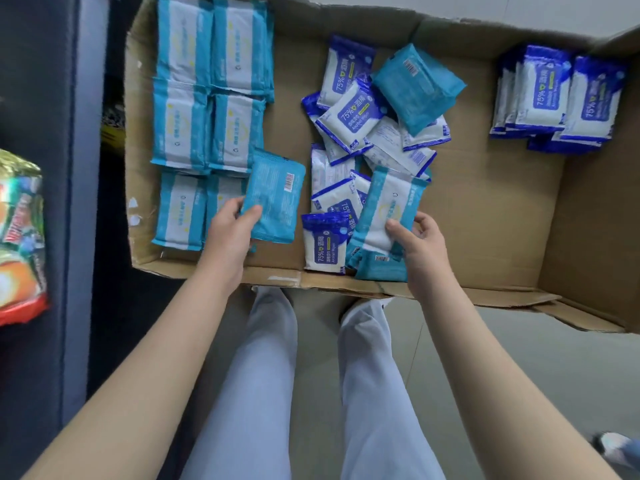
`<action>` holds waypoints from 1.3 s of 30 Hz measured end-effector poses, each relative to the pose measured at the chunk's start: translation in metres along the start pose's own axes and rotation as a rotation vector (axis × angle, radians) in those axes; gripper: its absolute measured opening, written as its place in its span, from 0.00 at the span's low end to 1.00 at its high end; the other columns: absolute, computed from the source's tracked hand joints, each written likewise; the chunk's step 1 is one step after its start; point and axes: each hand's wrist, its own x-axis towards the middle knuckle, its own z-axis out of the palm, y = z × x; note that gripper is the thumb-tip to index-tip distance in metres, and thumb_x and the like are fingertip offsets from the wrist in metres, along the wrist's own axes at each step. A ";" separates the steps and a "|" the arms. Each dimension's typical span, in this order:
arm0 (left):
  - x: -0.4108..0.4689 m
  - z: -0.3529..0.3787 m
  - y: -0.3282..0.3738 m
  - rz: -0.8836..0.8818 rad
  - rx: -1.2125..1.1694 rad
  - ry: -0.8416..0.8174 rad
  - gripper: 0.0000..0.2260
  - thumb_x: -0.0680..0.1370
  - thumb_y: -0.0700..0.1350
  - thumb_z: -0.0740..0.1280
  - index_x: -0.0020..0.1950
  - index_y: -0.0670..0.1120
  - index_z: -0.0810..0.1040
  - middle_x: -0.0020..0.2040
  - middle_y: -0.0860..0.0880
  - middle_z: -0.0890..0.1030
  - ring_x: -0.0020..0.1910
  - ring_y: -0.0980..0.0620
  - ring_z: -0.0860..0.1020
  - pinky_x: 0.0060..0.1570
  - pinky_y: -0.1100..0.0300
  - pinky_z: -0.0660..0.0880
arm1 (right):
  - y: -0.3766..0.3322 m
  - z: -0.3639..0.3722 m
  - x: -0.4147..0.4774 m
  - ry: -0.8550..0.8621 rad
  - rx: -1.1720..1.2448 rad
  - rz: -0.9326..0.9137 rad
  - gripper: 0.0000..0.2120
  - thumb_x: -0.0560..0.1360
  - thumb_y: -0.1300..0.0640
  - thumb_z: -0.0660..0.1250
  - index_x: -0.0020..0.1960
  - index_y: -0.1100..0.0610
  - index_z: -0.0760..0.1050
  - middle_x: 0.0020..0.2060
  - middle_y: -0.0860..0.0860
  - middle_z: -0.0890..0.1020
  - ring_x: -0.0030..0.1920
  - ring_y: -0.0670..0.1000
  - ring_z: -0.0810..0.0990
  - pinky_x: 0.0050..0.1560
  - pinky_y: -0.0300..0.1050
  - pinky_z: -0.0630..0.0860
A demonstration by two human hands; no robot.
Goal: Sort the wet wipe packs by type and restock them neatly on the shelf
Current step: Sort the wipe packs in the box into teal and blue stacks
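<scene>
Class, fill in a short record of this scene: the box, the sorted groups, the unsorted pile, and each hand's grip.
Box: cardboard box, open
Left side: teal packs in neat rows
Right side: blue alcohol packs, stacked
Middle: mixed pile, both types
Left grip: holds barcode-up teal pack
Right grip: holds front-up teal pack

Cardboard box [519, 209], open, flaps out, fills upper half of frame | shiny red, orange and green snack bags [20, 237], blurred, at left edge | grey floor [554, 358], lower right | pale trousers [256, 393], bottom centre, running up to the box's near edge | shoe [618, 448], cut off, lower right corner
</scene>
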 end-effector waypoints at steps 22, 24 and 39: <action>0.062 -0.139 -0.021 0.360 1.115 0.281 0.23 0.80 0.43 0.63 0.74 0.52 0.63 0.66 0.42 0.71 0.57 0.39 0.76 0.43 0.46 0.73 | 0.075 0.220 0.018 -0.221 -0.716 -0.082 0.16 0.71 0.56 0.76 0.54 0.53 0.72 0.42 0.42 0.77 0.39 0.40 0.75 0.38 0.35 0.72; 0.063 -0.141 -0.023 0.326 1.170 0.247 0.22 0.81 0.45 0.62 0.75 0.52 0.63 0.68 0.41 0.69 0.57 0.38 0.76 0.43 0.46 0.73 | 0.075 0.223 0.017 -0.217 -0.794 -0.133 0.18 0.71 0.55 0.76 0.55 0.53 0.71 0.46 0.44 0.77 0.41 0.41 0.75 0.38 0.35 0.71; 0.029 -0.066 -0.020 0.463 0.783 0.084 0.16 0.80 0.46 0.66 0.67 0.49 0.73 0.62 0.47 0.72 0.59 0.45 0.74 0.57 0.46 0.74 | 0.051 0.124 -0.006 -0.110 -0.597 -0.197 0.17 0.73 0.54 0.75 0.58 0.51 0.74 0.47 0.52 0.82 0.45 0.49 0.81 0.50 0.44 0.81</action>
